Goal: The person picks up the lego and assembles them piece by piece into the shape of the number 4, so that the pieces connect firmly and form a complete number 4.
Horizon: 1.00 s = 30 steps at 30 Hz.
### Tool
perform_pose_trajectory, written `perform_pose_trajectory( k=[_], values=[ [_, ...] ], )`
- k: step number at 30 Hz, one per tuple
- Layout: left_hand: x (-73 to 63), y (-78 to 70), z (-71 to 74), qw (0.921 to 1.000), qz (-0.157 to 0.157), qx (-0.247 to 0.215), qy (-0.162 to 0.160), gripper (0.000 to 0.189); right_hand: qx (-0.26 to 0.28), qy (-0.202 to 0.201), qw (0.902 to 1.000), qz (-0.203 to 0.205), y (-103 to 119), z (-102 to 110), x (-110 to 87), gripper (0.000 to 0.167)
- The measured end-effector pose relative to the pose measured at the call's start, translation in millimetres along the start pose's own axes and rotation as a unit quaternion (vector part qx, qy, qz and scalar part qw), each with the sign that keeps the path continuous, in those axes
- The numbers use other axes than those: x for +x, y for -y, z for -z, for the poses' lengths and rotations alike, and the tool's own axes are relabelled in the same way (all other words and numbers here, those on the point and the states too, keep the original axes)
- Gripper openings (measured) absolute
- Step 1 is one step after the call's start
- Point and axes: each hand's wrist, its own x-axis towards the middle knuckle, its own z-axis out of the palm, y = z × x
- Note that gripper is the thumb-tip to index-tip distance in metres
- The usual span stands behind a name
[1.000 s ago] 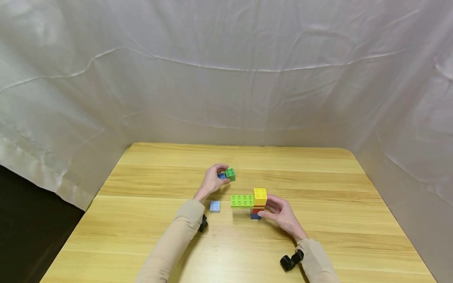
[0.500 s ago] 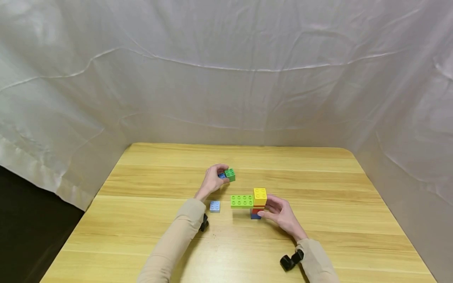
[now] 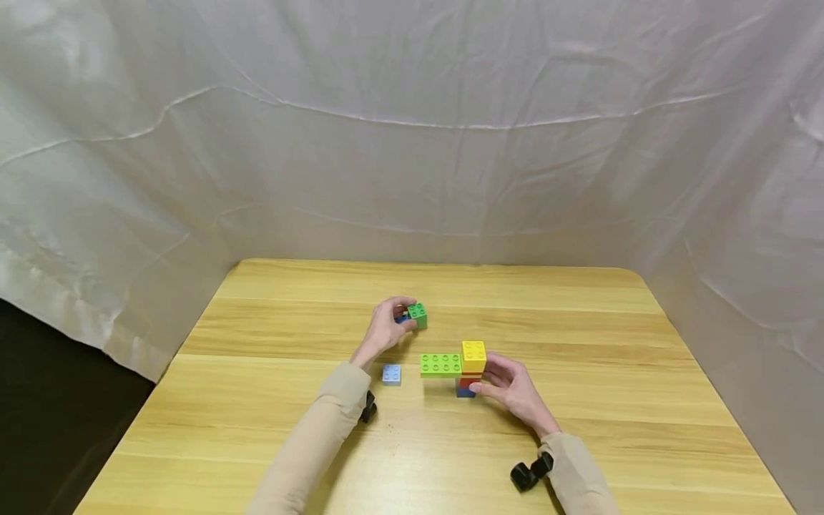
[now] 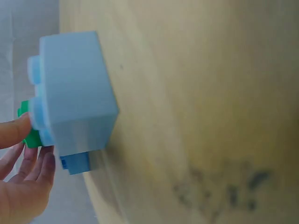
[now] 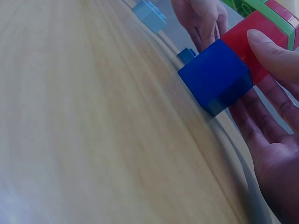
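Observation:
My left hand (image 3: 384, 325) pinches a green two-by-two brick (image 3: 418, 315) between thumb and fingers. Close beside that brick, partly hidden by the fingers, is a blue brick (image 4: 77, 163), which shows on the table in the left wrist view. My right hand (image 3: 515, 390) grips a stack from its right side, thumb on the red brick (image 5: 254, 44). The stack has a dark blue brick (image 5: 215, 77) at the bottom and a yellow brick (image 3: 473, 355) on top. From its middle a long lime-green piece (image 3: 440, 365) juts out to the left.
A light blue brick (image 3: 391, 375) sits on the wooden table (image 3: 579, 315), between the left forearm and the stack; it looms large in the left wrist view. Pale curtains (image 3: 412, 179) hang behind the table and along both sides.
The left hand and the green brick have shifted very slightly upward in the head view. The right hand keeps its grip on the stack, which stays in place.

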Motion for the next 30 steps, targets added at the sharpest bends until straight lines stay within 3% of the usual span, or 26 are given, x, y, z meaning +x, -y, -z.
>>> perform_pose_trajectory(
  k=[4,13,21,30],
  values=[
    [-8.8,-4.8,3.2,0.9994,-0.019,-0.027,0.013,0.044,-0.001,0.0,1.0,0.001,-0.3,0.5,0.3,0.056],
    [-38.2,-14.3,16.1,0.9944,-0.094,-0.026,0.041,0.047,-0.009,-0.006,0.9999,-0.007,-0.4,-0.1,1.0,0.054],
    [-65.9,-27.9,28.2,0.9806,-0.103,-0.148,0.075,0.05,-0.006,-0.004,1.0,0.007,-2.8,1.4,0.4,0.054],
    [-83.4,-30.9,22.1,0.9769,-0.096,-0.164,0.098,0.045,0.007,-0.001,0.9999,0.008,-3.3,0.6,1.7,0.056]
  ],
)
